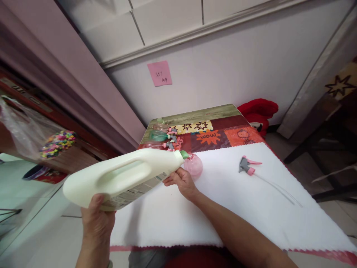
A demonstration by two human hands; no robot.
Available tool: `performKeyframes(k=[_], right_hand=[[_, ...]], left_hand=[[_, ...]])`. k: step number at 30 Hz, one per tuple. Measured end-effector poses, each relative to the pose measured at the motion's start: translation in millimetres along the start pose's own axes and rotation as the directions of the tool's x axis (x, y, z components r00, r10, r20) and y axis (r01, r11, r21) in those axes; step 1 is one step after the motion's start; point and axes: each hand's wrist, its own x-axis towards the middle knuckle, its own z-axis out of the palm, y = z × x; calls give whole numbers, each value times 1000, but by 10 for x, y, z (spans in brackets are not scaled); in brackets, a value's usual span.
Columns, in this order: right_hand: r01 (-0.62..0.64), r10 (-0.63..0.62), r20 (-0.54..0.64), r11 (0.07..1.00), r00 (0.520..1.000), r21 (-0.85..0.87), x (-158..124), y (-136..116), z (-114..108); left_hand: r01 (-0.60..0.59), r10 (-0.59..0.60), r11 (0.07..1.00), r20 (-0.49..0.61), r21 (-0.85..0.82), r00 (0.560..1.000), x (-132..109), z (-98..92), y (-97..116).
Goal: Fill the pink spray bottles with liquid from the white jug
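A large pale green detergent jug point(131, 175) with a moulded handle lies tilted, nearly level, across my view. My left hand point(97, 216) grips its base end, thumb on the near side. My right hand point(182, 182) supports it from below, close to the neck. The jug's green spout point(184, 154) is at the mouth of a round pink see-through spray bottle point(193, 166), which stands on the white cloth. Whether liquid is flowing cannot be made out. Right of the bottle lies a pink and grey spray trigger head point(246, 166) with a thin clear dip tube.
Several spray bottles with trigger heads lie at the table's back left, among them a green bottle point(158, 135). A white cloth point(223, 208) covers the near table. A pink note point(160, 73) is on the wall. A red plush item point(259, 111) is behind the table.
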Motion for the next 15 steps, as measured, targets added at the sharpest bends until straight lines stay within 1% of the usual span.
performKeyframes(k=[3, 6, 9, 15], right_hand=[[-4, 4, 0, 1000, 1000, 0, -1, -5, 0], [-6, 6, 1, 1000, 1000, -6, -5, -12, 1], [-4, 4, 4, 1000, 1000, -3, -6, -9, 0], [-8, 9, -6, 1000, 1000, 13, -3, 2, 1]], left_hand=[[-18, 18, 994, 6, -111, 1000, 15, -19, -23], [3, -2, 991, 6, -132, 1000, 23, -31, -40], [-25, 24, 987, -11, -157, 1000, 21, -31, -47], [-24, 28, 986, 17, -167, 999, 11, -30, -54]])
